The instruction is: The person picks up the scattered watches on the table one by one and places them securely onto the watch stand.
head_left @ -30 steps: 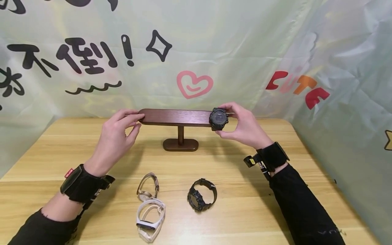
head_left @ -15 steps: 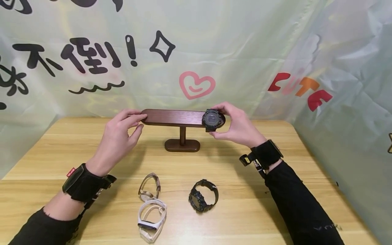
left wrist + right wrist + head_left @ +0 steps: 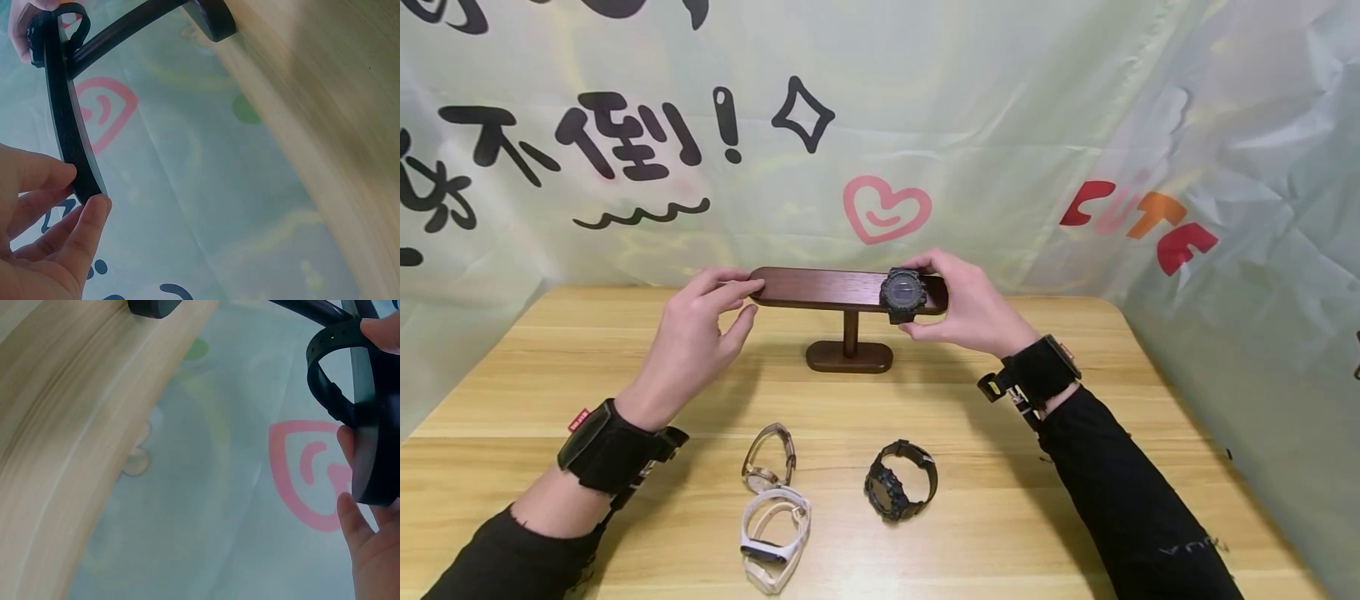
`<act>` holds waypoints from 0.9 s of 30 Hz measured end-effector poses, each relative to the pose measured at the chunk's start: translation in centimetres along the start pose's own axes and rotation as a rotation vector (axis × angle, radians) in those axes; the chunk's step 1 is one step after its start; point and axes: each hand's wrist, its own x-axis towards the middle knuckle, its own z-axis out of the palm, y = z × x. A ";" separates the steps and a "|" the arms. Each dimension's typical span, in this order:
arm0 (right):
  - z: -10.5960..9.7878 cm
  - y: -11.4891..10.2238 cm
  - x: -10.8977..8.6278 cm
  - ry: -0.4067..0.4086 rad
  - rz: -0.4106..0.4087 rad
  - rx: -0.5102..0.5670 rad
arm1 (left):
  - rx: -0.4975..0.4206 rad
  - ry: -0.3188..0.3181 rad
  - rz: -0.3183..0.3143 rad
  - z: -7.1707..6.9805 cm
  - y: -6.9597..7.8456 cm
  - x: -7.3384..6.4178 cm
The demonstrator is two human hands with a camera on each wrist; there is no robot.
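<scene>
A dark brown wooden watch stand (image 3: 820,287) stands at the back of the table, its long bar raised on a post. My left hand (image 3: 692,342) holds the bar's left end between thumb and fingertips, as the left wrist view shows the bar end (image 3: 84,178) between them. Near the bar's right end, my right hand (image 3: 973,308) grips a black digital watch (image 3: 902,293), thumb below and fingers above. Its closed strap (image 3: 322,375) loops around the bar, hanging loose behind it in the right wrist view.
Nearer on the wooden table (image 3: 1022,517) lies a second black watch (image 3: 887,492) on its side. Left of it are a slim metal-banded watch (image 3: 762,479) and a white fitness band (image 3: 775,550) overlapping another pale strap (image 3: 765,579). A printed cloth (image 3: 1000,150) hangs behind the stand.
The black watch has slid leftward along the bar with my right hand, so the bar's right end now shows beyond it. My left hand stays at the left end.
</scene>
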 end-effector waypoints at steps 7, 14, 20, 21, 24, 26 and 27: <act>0.1 -0.4 0.4 -0.026 -0.012 -0.041 | 0.001 -0.002 -0.001 0.1 -0.1 0.0; 0.0 -1.0 0.9 -0.049 -0.054 -0.126 | -0.002 -0.006 -0.003 0.0 0.0 0.0; 0.0 -1.2 1.0 -0.056 -0.062 -0.151 | 0.002 -0.008 -0.001 0.1 0.0 0.0; 0.0 -1.2 1.1 -0.059 -0.062 -0.154 | 0.003 -0.007 -0.001 0.1 -0.1 0.0; 0.1 -1.3 1.2 -0.067 -0.066 -0.167 | 0.004 -0.006 -0.001 0.1 -0.1 0.0; 0.2 -1.3 1.3 -0.073 -0.069 -0.174 | 0.003 -0.007 -0.002 0.1 -0.1 0.0; 0.2 -1.4 1.4 -0.075 -0.072 -0.175 | 0.004 -0.007 -0.002 0.1 -0.1 -0.1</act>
